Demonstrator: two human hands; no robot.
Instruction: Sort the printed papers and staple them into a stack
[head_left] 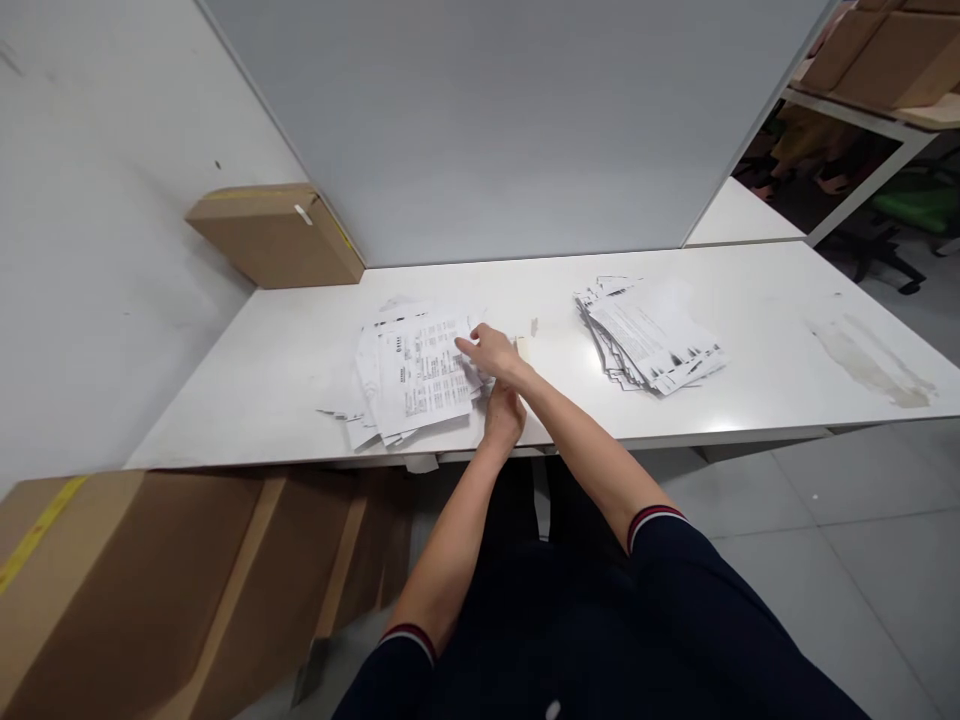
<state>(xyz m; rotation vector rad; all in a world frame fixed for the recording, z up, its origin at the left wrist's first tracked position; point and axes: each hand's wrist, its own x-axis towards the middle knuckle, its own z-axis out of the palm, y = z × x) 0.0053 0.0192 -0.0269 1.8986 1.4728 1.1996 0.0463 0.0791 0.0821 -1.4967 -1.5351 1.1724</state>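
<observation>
On the white worktop [540, 290] we take the printed pile [424, 375] as our landmark: loose sheets, text side up, their edges fanned unevenly toward the near rim. At its right side we observe both bare hands. The right hand [491, 352] reaches over its right margin, fingers partly curled, with a fingertip at the top sheet; we cannot tell whether this grip pinches paper or only rests there. The left hand [502, 415] lies nearer the body, beside the same margin, under the right wrist; its fingers are largely hidden, so we cannot tell whether its grip is clenched or released. Just right of the landmark, by the right wrist, we note a small pale yellowish piece [523, 348], partly covered. Well to the right of the landmark lies a second pile [651, 335] of printed sheets, set askew. Beyond the landmark and to its left stands a flat cardboard box [277, 240]; directly beyond it rises a grey panel [517, 130]. Below and left of it we find large cartons [135, 590].
</observation>
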